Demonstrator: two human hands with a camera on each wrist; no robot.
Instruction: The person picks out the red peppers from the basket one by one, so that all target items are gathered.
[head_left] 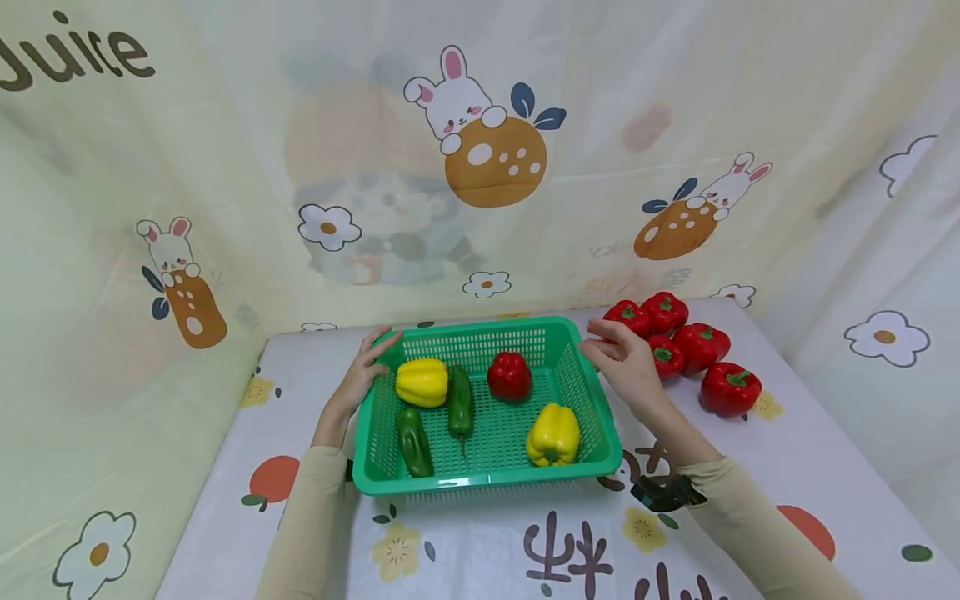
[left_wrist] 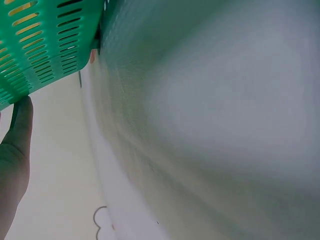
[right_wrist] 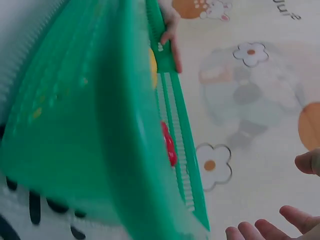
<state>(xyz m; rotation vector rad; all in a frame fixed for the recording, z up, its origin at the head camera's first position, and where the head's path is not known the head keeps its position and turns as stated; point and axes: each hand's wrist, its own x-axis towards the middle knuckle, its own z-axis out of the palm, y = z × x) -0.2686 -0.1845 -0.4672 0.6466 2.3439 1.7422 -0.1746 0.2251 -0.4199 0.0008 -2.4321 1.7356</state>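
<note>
A green plastic basket (head_left: 489,479) stands on the table with two yellow bell peppers (head_left: 422,382), two long green peppers (head_left: 461,402) and a red bell pepper (head_left: 510,377) inside. My left hand (head_left: 360,375) grips the basket's rim near its far left corner, with a finger against the outer wall in the left wrist view. Near the far right corner, my right hand (head_left: 628,367) hovers apart from the rim, its fingers loosely bent and holding nothing. Those fingers (right_wrist: 295,219) show spread beside the basket in the right wrist view.
Several red bell peppers (head_left: 702,347) lie on the table to the right, just beyond my right hand. A patterned cloth (head_left: 570,542) covers the table. Printed curtains (head_left: 525,250) hang behind it and at both sides.
</note>
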